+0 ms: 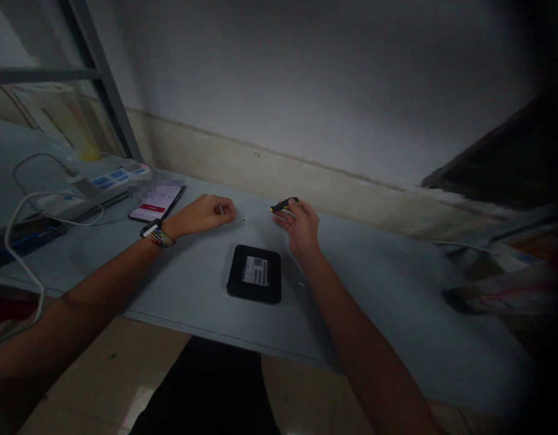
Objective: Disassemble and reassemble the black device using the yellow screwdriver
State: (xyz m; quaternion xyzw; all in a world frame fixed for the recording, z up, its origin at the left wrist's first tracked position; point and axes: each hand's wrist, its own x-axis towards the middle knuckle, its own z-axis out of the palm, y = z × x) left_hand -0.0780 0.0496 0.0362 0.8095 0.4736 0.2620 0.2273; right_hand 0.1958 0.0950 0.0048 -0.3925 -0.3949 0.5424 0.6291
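Observation:
My right hand (pixel 302 226) grips the black-and-yellow handle of a screwdriver (pixel 282 205). The thin shaft points left, and its dark tip stops a little short of my left hand (pixel 209 212). That hand is closed, its fingers curled inward; a small pale spot shows between them, too small to name. Nearer me, below both hands, a flat black square box with rounded corners (pixel 236 275) lies on the table. A white printed label (pixel 255 270) is on its upward face. A tiny pale piece (pixel 301 284) rests on the tabletop to the right of the box.
A phone (pixel 157 199) with a lit screen lies beyond my left wrist. Farther left are a white power strip (pixel 120 175), a looping white cable (pixel 11 232) and a yellowish plastic pitcher (pixel 75 121). A blurred clear-wrapped item (pixel 487 299) sits at right. Behind the table (pixel 374 272) rises a wall.

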